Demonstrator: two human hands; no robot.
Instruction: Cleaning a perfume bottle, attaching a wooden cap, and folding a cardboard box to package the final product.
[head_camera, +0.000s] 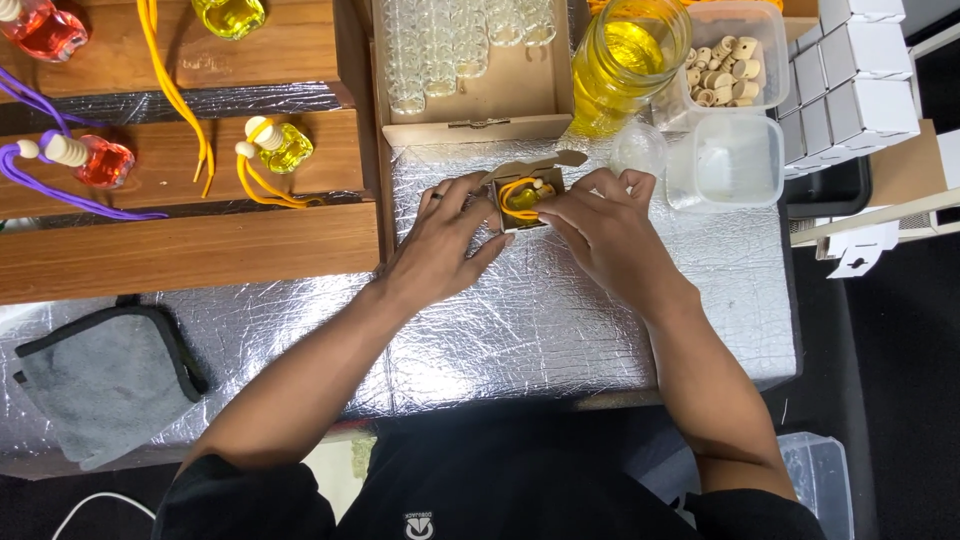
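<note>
We see a small open box (527, 200) near the top middle of the frame, on the shiny silver bench (540, 320). Inside it sits a little yellow bottle (524, 199) with a pale wooden cap and a looped yellow cord (508, 190). Our left hand (440, 245) holds the box from its left side, fingers curled against it. Our right hand (600, 225) grips it from the right, with fingertips at its edge. The hands hide most of the box walls, so we cannot tell its full shape. The bottle lies on its side, cap pointing to the upper right, and the box flap (545, 162) sticks up toward the top of the frame.
</note>
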